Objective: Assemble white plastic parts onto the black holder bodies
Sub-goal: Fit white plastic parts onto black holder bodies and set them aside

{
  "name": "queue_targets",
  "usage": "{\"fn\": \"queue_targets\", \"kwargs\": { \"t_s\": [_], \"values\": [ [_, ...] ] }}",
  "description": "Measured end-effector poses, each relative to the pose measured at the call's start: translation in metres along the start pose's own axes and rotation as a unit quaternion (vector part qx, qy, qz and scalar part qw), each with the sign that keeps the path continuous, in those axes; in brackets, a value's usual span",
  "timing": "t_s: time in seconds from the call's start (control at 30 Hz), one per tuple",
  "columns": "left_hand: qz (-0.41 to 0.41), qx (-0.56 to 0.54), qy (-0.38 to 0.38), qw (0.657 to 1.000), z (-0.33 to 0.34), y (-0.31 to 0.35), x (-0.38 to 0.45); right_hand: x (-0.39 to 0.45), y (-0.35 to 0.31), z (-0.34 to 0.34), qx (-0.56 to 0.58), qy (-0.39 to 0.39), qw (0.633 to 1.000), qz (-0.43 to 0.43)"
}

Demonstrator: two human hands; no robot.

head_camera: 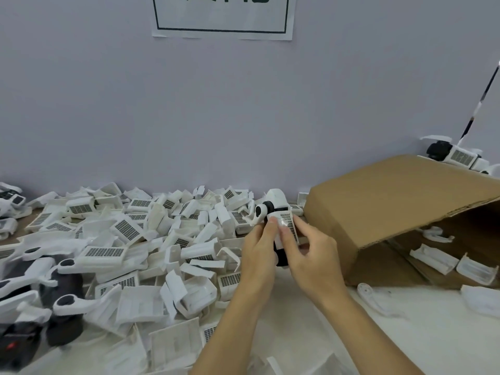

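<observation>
Above the table's middle I hold one black holder body (pixel 281 255) upright between both hands. My left hand (pixel 259 244) grips its left side, thumb up near the top. My right hand (pixel 311 247) pinches a white plastic part with a dark grid panel (pixel 289 224) against the body's front. A white bracket with a black joint (pixel 263 209) sticks out at the top of the piece. The lower end of the body is partly hidden by my fingers.
A big heap of loose white parts (pixel 130 239) covers the table's left and middle. Black holder bodies (pixel 62 307) lie at the lower left. A cardboard box (pixel 392 201) lies tipped on its side at right with white parts (pixel 443 258) inside. An assembled unit (pixel 454 155) sits behind it.
</observation>
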State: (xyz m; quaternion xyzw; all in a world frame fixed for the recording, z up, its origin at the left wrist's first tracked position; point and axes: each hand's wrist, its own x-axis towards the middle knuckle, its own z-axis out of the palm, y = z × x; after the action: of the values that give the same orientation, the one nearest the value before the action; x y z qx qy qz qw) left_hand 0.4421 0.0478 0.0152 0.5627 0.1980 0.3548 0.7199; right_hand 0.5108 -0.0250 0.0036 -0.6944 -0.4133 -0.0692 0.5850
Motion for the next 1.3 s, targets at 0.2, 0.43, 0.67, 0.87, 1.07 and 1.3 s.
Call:
{"fn": "queue_targets", "kwargs": {
  "t_s": [0.2, 0.43, 0.67, 0.87, 1.07, 1.3],
  "values": [
    [0.022, 0.002, -0.017, 1.0, 0.0, 0.0, -0.001, 0.001, -0.007, 0.004, 0.047, 0.039, 0.997, 0.04],
    [0.025, -0.036, -0.008, 0.999, -0.002, 0.0, 0.0, 0.002, -0.014, 0.0, 0.229, -0.028, 0.965, 0.124],
    [0.031, -0.051, -0.005, 0.998, -0.001, -0.003, 0.002, 0.004, -0.019, -0.003, 0.278, -0.041, 0.95, 0.136],
    [0.048, -0.02, -0.026, 0.998, 0.003, 0.003, -0.002, 0.004, -0.02, -0.009, 0.312, -0.069, 0.935, 0.152],
    [0.071, 0.007, -0.059, 0.996, 0.005, 0.003, -0.008, 0.005, -0.023, -0.007, 0.327, -0.051, 0.92, 0.209],
    [0.051, 0.012, -0.04, 0.998, 0.003, 0.001, -0.005, 0.005, -0.021, -0.004, 0.371, -0.039, 0.896, 0.239]
  ]
}}
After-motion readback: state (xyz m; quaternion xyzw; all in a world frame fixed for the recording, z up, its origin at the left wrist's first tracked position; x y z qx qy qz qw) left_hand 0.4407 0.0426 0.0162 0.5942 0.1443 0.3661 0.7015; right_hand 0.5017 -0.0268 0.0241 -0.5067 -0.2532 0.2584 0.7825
